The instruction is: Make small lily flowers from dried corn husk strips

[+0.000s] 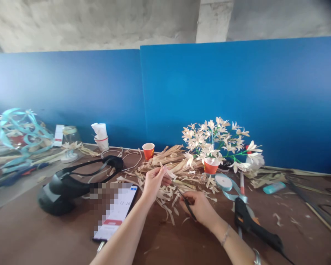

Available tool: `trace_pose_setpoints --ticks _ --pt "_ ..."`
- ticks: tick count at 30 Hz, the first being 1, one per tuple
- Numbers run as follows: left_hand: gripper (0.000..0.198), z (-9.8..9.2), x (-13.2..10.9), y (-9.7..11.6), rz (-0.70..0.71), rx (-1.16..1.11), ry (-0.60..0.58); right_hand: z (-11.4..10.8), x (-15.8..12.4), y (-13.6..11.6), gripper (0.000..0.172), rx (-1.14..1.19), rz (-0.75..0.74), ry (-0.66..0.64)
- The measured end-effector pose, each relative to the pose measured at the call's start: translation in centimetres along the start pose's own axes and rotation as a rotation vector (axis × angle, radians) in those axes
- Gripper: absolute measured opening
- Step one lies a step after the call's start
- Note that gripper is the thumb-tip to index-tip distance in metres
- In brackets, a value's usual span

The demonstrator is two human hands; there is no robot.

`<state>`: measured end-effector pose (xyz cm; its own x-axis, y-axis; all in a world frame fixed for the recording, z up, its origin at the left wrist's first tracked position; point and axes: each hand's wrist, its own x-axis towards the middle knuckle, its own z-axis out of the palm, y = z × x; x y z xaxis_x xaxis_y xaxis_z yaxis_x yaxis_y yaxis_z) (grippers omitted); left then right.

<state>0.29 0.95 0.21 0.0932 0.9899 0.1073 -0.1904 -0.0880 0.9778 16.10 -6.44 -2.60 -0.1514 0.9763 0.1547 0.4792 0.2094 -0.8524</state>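
Observation:
My left hand (154, 181) is closed, pinching a pale strip of dried corn husk (170, 174) between thumb and fingers. Just to its right, my right hand (200, 208) grips dark-handled scissors (189, 209), whose thin blades point up toward the husk; the fingers partly cover them. Cut husk scraps (168, 200) lie on the table under both hands. Behind them spreads a heap of dried husks (168, 156). Pale husk flowers on green stems (209, 138) stand in a red paper cup (211, 166) beyond my right hand.
A phone (117, 213) and a black headset (63, 187) lie on the left. To the right are a hot glue gun (255, 224), a roll of light blue ribbon (223, 182) and a turquoise case (274, 187). Another red cup (148, 151) stands near the blue partition (209, 84).

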Motion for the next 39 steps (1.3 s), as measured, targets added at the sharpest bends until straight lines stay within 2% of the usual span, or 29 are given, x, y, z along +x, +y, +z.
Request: trace_pose_setpoints --ticks 7,16,27,39 --pt "0.044 0.6 -0.4 -0.2 -0.023 -0.027 -0.023 -0.1 -0.1 -0.4 0.015 0.02 0.038 0.012" --pt "0.044 0.8 -0.6 -0.3 -0.053 -0.065 -0.015 -0.4 0.0 -0.3 0.016 -0.026 -0.037 0.021" --pt "0.043 0.7 -0.4 -0.4 -0.054 -0.058 -0.028 -0.4 0.0 0.0 0.014 -0.055 -0.058 0.019" --pt "0.044 1.3 -0.7 -1.3 -0.091 -0.185 -0.017 -0.1 0.0 0.2 0.015 -0.041 -0.057 0.047"
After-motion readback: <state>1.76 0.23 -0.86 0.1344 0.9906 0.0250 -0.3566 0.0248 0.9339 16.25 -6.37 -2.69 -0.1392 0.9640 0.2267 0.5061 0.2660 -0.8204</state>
